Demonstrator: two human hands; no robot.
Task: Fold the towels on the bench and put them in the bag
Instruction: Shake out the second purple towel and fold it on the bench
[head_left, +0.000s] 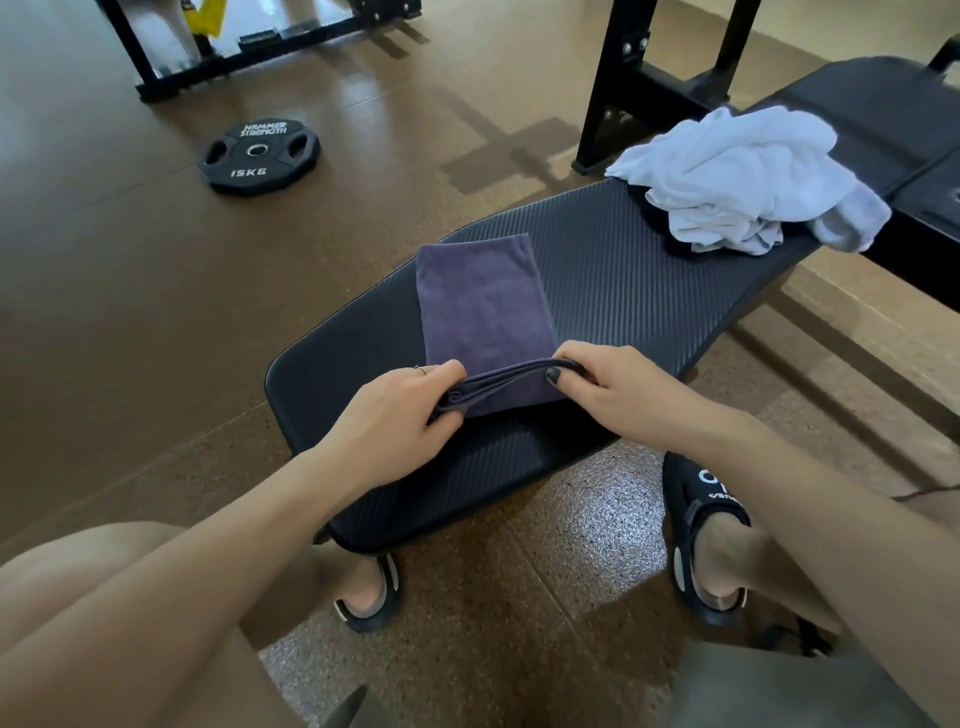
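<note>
A purple towel lies folded into a narrow strip on the black bench. Its near end is lifted off the pad. My left hand pinches the near left corner of that end, and my right hand pinches the near right corner. A crumpled white towel sits in a heap farther along the bench, to the right. No bag is in view.
A 15 kg weight plate lies on the brown floor at the left. A black rack frame stands behind the bench. My knees and sandalled feet are below the bench's near end.
</note>
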